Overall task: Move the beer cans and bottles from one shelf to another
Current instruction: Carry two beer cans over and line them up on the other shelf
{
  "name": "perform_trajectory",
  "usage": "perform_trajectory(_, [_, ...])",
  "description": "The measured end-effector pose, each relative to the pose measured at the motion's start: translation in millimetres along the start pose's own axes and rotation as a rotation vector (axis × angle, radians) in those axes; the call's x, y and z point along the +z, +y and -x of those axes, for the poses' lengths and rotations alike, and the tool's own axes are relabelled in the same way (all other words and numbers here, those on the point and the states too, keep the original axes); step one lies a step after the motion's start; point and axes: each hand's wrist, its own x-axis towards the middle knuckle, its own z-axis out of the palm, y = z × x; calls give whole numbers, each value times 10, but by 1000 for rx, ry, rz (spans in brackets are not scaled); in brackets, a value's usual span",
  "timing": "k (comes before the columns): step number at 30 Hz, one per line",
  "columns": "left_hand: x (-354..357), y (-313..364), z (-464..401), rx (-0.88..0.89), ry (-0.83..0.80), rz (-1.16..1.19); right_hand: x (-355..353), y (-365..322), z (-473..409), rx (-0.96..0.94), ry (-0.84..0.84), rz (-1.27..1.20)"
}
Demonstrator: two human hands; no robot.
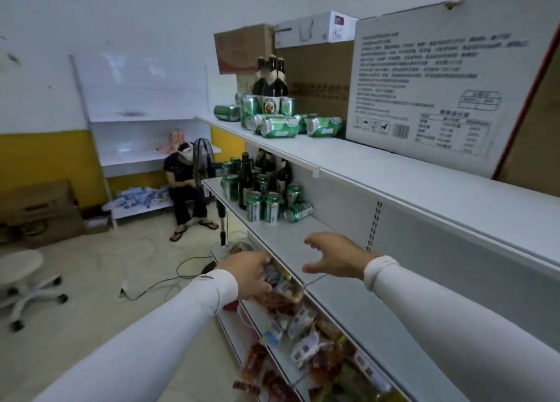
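Reference landmark: the middle shelf (pixel 281 238) of the white shelving unit.

Task items: green beer cans (pixel 263 207) and dark bottles (pixel 246 180) stand clustered at the far end of the middle shelf; one can (pixel 298 212) lies on its side at the near edge of that cluster; a second group sits on the top shelf (pixel 333 153) directly above, with three bottles (pixel 271 80) upright behind cans (pixel 278 125) that mostly lie on their sides.

Right hand (pixel 331 257): positioned over the bare near part of the middle shelf, well short of the can cluster; fingers spread and lightly curved, thumb apart from them; the grip holds nothing; the white sleeve (pixel 424 304) extends in from the lower right, forearm roughly level with the shelf.

Left hand (pixel 248 276): positioned just outside and slightly below the front edge of the middle shelf, over the snack packets (pixel 291 310) on the shelf beneath; back of hand faces the camera; fingers curl downward near the packets; whether the grip is clamped on a packet cannot be determined; well apart from all cans and bottles.

Surroundings: a large white carton (pixel 430 92) and brown cartons (pixel 318 77) occupy the top shelf beside the upper cans; beyond the far end of the middle shelf a seated person (pixel 185 189) sits beside a standing fan (pixel 201 162).
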Motion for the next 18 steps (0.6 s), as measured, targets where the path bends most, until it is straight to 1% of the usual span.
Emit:
perform_trajectory(2, [-74, -313, -81, -34, -1, 6, 8, -138, -381, -3, -18, 3])
perform_trajectory(8, [-118, -1209, -519, -105, -6, 13, 108, -475, -1495, -29, 1, -10])
perform_trajectory(13, [-243, -2021, -1149, -113, -10, 6, 280, -742, -2558, -63, 0, -23])
perform_trajectory(18, [-594, -2954, -1861, -149, -15, 11, 257, -1071, -3855, -65, 10, -80])
